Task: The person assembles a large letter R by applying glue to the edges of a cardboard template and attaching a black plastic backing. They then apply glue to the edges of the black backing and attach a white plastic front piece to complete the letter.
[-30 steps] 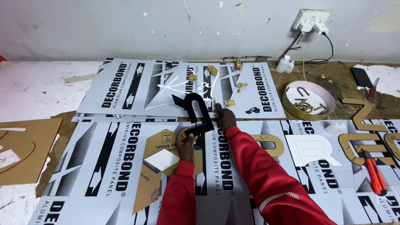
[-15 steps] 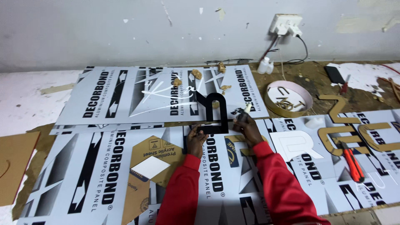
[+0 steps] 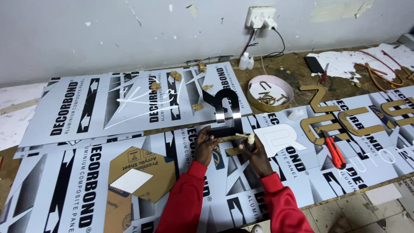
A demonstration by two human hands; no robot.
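— So, what does the frame show at the bench?

— Both hands meet at the middle of a work surface covered in printed aluminium composite panels (image 3: 129, 108). The left hand (image 3: 206, 144) grips the near-left corner of a glossy black cut-out piece (image 3: 224, 113), fingers wrapped around its lower edge. The piece lies on the panels, running from the hands toward the far side.

— And the other hand?

— The right hand (image 3: 255, 152) is closed around a small pale applicator bottle (image 3: 250, 139), its tip at the near edge of the black piece. A thin tan strip (image 3: 235, 137) sits between the two hands; whether either hand touches it, I cannot tell.

— What surrounds them?

— To the right, a white cut-out letter (image 3: 280, 139) lies just beside the right hand, and gold letters (image 3: 345, 123) spread farther right with a red utility knife (image 3: 335, 151) near them. A round coil of gold trim (image 3: 271, 92) sits far right of the black piece. Near left, a brown-papered hexagonal sheet (image 3: 146, 170) rests on the panels. Crumpled gold scraps (image 3: 176, 76) dot the far panel, and a wall socket (image 3: 261, 17) hangs above.
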